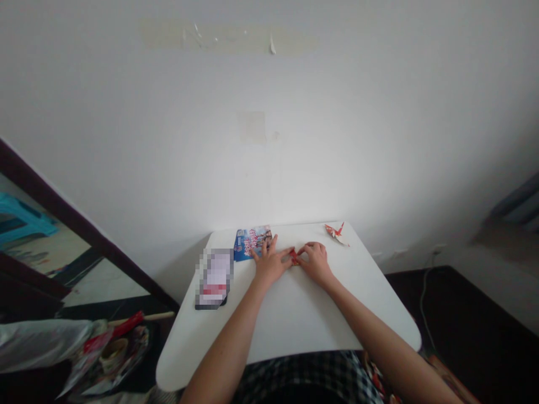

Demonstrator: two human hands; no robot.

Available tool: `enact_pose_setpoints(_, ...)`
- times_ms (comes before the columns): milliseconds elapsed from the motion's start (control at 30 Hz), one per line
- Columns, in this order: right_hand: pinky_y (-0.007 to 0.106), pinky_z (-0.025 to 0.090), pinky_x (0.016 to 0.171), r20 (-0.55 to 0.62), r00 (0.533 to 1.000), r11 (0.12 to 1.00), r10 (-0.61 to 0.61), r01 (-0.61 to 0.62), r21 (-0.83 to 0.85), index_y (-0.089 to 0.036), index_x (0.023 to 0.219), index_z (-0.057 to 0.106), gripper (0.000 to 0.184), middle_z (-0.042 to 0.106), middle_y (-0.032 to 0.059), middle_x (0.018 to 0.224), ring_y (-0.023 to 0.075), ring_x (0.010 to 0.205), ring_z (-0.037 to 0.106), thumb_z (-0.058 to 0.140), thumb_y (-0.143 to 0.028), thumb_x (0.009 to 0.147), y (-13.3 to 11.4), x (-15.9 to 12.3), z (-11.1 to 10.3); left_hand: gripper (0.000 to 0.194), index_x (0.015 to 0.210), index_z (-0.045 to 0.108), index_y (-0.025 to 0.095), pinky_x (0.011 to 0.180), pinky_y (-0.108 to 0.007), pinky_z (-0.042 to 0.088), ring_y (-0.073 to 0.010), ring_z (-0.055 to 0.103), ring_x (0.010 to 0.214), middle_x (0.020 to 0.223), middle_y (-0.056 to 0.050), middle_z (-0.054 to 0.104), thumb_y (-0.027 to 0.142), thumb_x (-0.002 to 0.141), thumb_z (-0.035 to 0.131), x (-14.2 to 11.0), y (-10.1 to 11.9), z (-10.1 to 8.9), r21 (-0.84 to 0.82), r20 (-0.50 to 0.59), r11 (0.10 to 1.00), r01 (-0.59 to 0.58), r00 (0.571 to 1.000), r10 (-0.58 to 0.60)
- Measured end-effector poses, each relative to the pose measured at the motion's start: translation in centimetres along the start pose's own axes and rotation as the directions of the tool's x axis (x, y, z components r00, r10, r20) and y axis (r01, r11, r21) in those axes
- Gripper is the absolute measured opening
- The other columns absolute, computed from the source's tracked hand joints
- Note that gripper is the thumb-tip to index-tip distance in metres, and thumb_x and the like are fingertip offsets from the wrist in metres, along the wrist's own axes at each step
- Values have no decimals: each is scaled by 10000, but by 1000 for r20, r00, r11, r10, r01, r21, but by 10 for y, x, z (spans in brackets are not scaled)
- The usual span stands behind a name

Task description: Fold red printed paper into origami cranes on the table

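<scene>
A small red piece of folded paper (293, 257) lies on the white table (303, 314) between my hands. My left hand (269, 262) rests with its fingers spread, its thumb touching the left side of the paper. Its fingertips lie over the right part of a blue printed leaflet (244, 247). On the other side, my right hand (315, 261) is closed, thumb and forefinger pinching the red paper, which they partly hide. A red-and-white folded paper crane (336, 233) sits at the far right of the table.
A phone (215, 278) with a blurred-out screen lies near the table's left edge. The table's far edge meets a white wall (269, 179). A dark-framed mirror (84, 258) leans on the left. Bags and a bin (113, 356) stand on the floor there.
</scene>
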State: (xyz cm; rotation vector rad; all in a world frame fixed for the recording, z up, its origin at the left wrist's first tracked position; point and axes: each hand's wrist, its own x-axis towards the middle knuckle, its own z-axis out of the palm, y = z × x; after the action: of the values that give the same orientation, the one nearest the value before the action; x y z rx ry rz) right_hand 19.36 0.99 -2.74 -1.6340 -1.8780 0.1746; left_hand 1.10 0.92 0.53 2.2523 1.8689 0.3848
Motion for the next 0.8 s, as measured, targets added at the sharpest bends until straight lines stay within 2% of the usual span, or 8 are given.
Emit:
enact_pose_setpoints(200, 469, 364, 1081, 20, 1000, 1000, -10, 11, -4, -319, 1059, 766, 185, 594, 87, 1220, 286, 1228, 472, 719, -362, 886, -1, -1, -2, 462, 1337, 568, 604, 1155, -808, 45, -430, 129, 1562, 1715, 119, 164, 708, 895, 480, 2, -1, -2, 6, 28, 1000, 12, 1000, -12)
enact_pose_setpoints(433, 470, 353, 1084, 28, 1000, 1000, 9, -10, 17, -321, 998, 808, 148, 616, 90, 1191, 297, 1227, 459, 696, -340, 904, -3, 0, -4, 481, 1363, 498, 652, 1125, -834, -8, -434, 83, 1571, 1713, 131, 156, 752, 904, 391, 6, -8, -1, 17, 79, 999, -28, 996, 26)
enact_pose_setpoints(633, 466, 354, 1088, 57, 998, 999, 38, -39, 27, -347, 944, 815, 114, 625, 70, 1188, 289, 1237, 468, 758, -379, 850, -7, 7, -10, 517, 1399, 463, 638, 1136, -821, -15, -431, 43, 1576, 1716, 135, 129, 758, 913, 334, 8, -10, -4, 38, 134, 999, -32, 991, 27)
enact_pose_setpoints(800, 479, 332, 1118, 101, 995, 1000, 0, -2, 21, -375, 956, 808, 155, 618, 47, 1238, 282, 1270, 471, 790, -429, 811, -4, 12, -15, 518, 1401, 466, 633, 1149, -807, -17, -427, 53, 1576, 1712, 137, 149, 755, 913, 343, 8, -9, -5, 35, 131, 999, -22, 991, 17)
